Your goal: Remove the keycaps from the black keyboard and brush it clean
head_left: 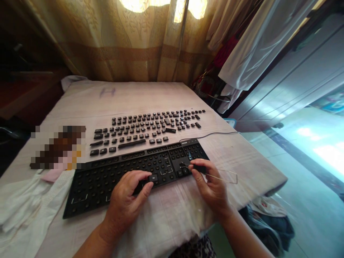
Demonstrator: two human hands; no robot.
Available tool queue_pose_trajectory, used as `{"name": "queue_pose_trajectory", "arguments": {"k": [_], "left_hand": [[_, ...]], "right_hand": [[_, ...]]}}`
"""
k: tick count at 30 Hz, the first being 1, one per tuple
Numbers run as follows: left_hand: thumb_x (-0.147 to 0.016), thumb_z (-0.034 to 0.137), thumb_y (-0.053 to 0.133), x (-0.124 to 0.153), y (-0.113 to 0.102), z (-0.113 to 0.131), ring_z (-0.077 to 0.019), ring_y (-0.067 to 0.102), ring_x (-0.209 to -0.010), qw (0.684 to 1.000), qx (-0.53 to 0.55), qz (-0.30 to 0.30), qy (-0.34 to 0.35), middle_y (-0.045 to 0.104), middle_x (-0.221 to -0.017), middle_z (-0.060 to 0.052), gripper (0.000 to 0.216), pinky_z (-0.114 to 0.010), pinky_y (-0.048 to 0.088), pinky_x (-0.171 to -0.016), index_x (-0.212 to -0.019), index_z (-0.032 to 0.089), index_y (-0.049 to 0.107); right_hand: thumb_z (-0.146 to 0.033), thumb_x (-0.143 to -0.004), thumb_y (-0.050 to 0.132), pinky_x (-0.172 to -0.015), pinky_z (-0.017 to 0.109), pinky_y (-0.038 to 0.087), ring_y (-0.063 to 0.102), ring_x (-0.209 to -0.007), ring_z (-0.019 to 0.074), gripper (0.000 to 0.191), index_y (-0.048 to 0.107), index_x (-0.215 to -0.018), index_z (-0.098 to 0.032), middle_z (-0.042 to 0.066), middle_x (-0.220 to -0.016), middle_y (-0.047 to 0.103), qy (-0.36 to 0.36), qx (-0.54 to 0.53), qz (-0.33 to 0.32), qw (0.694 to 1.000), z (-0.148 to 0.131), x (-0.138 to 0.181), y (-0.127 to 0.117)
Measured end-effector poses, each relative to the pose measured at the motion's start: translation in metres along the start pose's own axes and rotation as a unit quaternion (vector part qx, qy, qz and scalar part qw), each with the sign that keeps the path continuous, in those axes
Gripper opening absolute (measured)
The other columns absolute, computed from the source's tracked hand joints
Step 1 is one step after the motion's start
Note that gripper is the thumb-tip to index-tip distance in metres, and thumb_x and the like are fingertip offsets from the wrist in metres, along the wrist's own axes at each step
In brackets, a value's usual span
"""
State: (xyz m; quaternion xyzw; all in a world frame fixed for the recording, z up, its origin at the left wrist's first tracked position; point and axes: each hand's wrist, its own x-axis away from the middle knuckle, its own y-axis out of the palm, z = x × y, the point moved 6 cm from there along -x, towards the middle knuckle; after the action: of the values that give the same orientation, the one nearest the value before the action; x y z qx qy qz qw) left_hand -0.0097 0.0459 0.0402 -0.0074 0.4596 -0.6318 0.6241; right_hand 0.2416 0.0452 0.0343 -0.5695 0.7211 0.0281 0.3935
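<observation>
A black keyboard (pixel 129 172) with its keycaps off lies across the cloth-covered table (pixel 129 96). Rows of loose black keycaps (pixel 150 127) are laid out behind it. My left hand (pixel 126 204) rests on the keyboard's front edge, its fingers pinched on a single keycap (pixel 153 177). My right hand (pixel 212 182) is closed on a wire keycap puller (pixel 225 176) with a black grip, its tip over the keyboard's right part near the arrow area.
The keyboard's cable (pixel 212 134) runs off to the right. White and pink cloths (pixel 29 200) lie at the left, beside a blurred patch. Curtains (pixel 129 39) hang behind; the table's right edge drops to a floor with clothes (pixel 268 215).
</observation>
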Motion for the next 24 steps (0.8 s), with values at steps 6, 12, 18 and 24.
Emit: {"name": "queue_pose_trajectory", "arguments": {"k": [6,12,18,24], "left_hand": [[-0.097,0.029,0.062,0.0,0.002,0.002,-0.0157,0.072,-0.085,1.0,0.006,0.003,0.021,0.076,-0.094,-0.001,0.012,-0.027,0.057,-0.078,-0.105,0.023,0.067],[-0.097,0.028,0.062,0.0,0.0,0.004,-0.0168,0.073,-0.085,0.998,0.009,0.025,0.049,0.077,-0.093,-0.002,0.013,-0.028,0.058,-0.078,-0.106,0.022,0.068],[-0.097,0.029,0.062,0.001,-0.003,0.006,-0.0165,0.073,-0.084,0.997,0.023,0.037,0.056,0.077,-0.092,-0.003,0.012,-0.028,0.059,-0.078,-0.104,0.022,0.069],[-0.096,0.03,0.064,0.0,-0.005,0.01,-0.017,0.073,-0.083,0.997,0.034,0.048,0.059,0.077,-0.091,-0.003,0.011,-0.029,0.059,-0.078,-0.103,0.023,0.069]], "right_hand": [[-0.006,-0.094,0.058,-0.091,0.037,0.06,0.071,-0.103,0.0219,0.026,0.066,-0.112,-0.023,0.01,-0.112,0.072,-0.168,0.209,-0.029,0.963,-0.002,-0.015,-0.025],[-0.008,-0.093,0.048,-0.089,0.039,0.062,0.071,-0.101,0.0237,0.032,0.075,-0.105,-0.022,0.009,-0.108,0.076,-0.164,0.276,-0.091,0.943,0.04,-0.016,-0.021],[-0.004,-0.09,0.042,-0.089,0.04,0.062,0.072,-0.1,0.0243,0.041,0.078,-0.097,-0.022,0.009,-0.103,0.077,-0.154,0.256,-0.107,0.948,0.047,-0.015,-0.015],[-0.005,-0.091,0.048,-0.088,0.04,0.062,0.073,-0.098,0.0239,0.033,0.075,-0.104,-0.02,0.011,-0.104,0.077,-0.158,0.224,-0.103,0.956,-0.004,-0.022,-0.013]]}}
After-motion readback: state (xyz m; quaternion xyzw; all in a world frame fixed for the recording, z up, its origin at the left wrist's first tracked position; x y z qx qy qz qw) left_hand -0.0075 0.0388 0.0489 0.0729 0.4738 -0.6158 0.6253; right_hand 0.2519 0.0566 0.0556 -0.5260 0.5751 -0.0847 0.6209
